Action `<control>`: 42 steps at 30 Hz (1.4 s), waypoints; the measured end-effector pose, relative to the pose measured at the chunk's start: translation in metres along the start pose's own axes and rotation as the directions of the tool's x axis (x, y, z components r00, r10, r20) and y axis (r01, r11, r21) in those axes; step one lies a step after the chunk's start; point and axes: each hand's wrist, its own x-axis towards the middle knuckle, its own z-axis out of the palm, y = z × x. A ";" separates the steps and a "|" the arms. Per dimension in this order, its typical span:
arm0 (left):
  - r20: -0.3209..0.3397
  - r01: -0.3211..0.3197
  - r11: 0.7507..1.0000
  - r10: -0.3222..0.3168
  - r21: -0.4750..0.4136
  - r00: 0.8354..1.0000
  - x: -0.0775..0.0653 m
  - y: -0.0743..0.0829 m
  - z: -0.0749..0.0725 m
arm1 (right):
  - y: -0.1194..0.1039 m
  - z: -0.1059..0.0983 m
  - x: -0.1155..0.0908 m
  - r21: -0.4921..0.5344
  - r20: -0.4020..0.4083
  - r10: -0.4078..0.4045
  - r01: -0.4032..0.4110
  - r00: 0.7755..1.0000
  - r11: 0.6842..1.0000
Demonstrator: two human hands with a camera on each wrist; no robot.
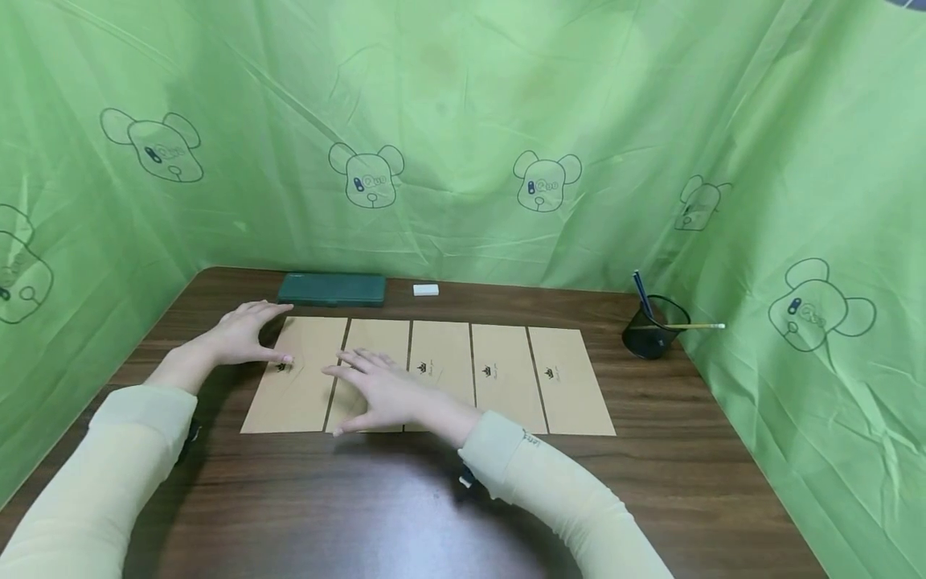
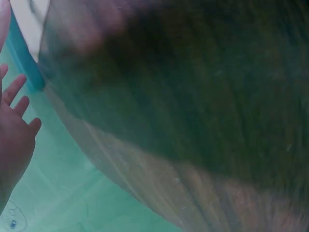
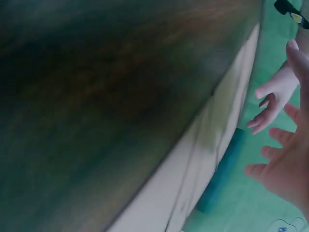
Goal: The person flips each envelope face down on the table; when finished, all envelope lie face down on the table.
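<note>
Several flat kraft-brown paper rectangles, each with a small crown print where its middle shows, lie side by side in a row on the table. My left hand (image 1: 242, 334) is at the left edge of the leftmost brown rectangle (image 1: 300, 406), fingers spread and thumb reaching over its print. Over the second brown rectangle (image 1: 387, 334) hovers my right hand (image 1: 387, 392), its fingers apart and relaxed, hiding that print. Neither hand grips anything. The left wrist view catches the left hand's fingers (image 2: 21, 104) at its edge; the right wrist view has both hands at its right side.
Along the back of the wooden table (image 1: 405, 507) lie a dark green flat case (image 1: 333, 289) and a white eraser (image 1: 425, 289). A black mesh pen cup (image 1: 651, 342) with pens and a pencil stands at the back right. Green printed curtain (image 1: 463, 96) surrounds the table.
</note>
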 end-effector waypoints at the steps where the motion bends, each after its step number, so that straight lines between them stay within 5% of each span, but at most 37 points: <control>1: 0.008 0.006 1.000 -0.006 -0.017 1.000 -0.001 -0.001 0.001 | 0.000 0.004 0.003 0.003 0.006 -0.010 0.010 1.000 1.000; 16: 0.053 0.023 0.997 -0.019 -0.069 0.998 0.006 -0.017 0.005 | -0.001 0.021 0.035 -0.028 0.127 -0.070 0.074 0.989 0.997; 30: 0.094 0.053 0.996 -0.045 -0.078 0.995 0.016 -0.019 0.006 | 0.004 0.029 0.037 -0.027 0.155 -0.053 0.058 0.986 0.998; 42: 0.130 0.108 0.978 -0.085 -0.178 0.988 0.021 -0.017 0.004 | 0.004 0.029 0.038 -0.039 0.172 -0.040 0.047 0.984 0.998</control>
